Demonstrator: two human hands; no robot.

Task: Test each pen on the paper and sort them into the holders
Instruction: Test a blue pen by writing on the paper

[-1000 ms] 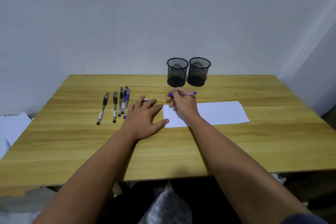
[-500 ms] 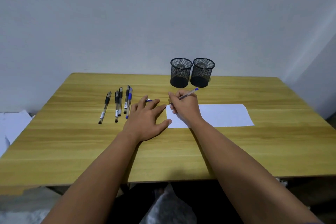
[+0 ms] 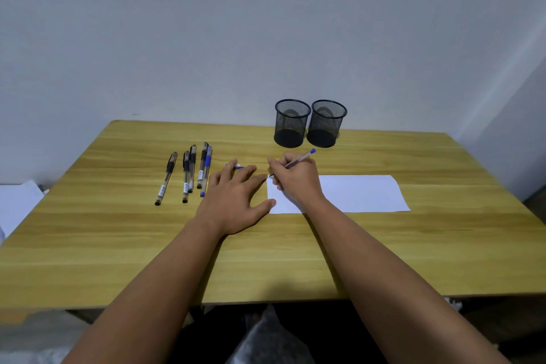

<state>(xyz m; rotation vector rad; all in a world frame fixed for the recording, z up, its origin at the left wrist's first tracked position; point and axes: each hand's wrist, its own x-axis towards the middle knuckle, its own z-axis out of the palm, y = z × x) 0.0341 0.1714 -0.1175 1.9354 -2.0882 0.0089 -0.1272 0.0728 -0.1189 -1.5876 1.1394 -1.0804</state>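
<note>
My right hand (image 3: 295, 180) grips a blue pen (image 3: 300, 159) in a writing hold, its tip at the top left corner of the white paper (image 3: 360, 193). Flat on the table lies my left hand (image 3: 236, 198), fingers spread, thumb touching the paper's left edge. A blue pen cap (image 3: 237, 167) peeks out beside its fingertips. Several capped pens (image 3: 189, 173) lie in a row to the left, most black, one blue (image 3: 206, 170). Two black mesh holders, left one (image 3: 292, 122) and right one (image 3: 326, 123), stand side by side behind the paper.
The wooden table (image 3: 118, 245) runs up to a plain wall at the back. White sheets (image 3: 14, 204) lie on the floor off the table's left edge. Dark floor and clutter show below the near edge.
My right hand has turned the pen from lying sideways to a writing hold and lowered its tip to the paper's corner. The left hand has stayed flat.
</note>
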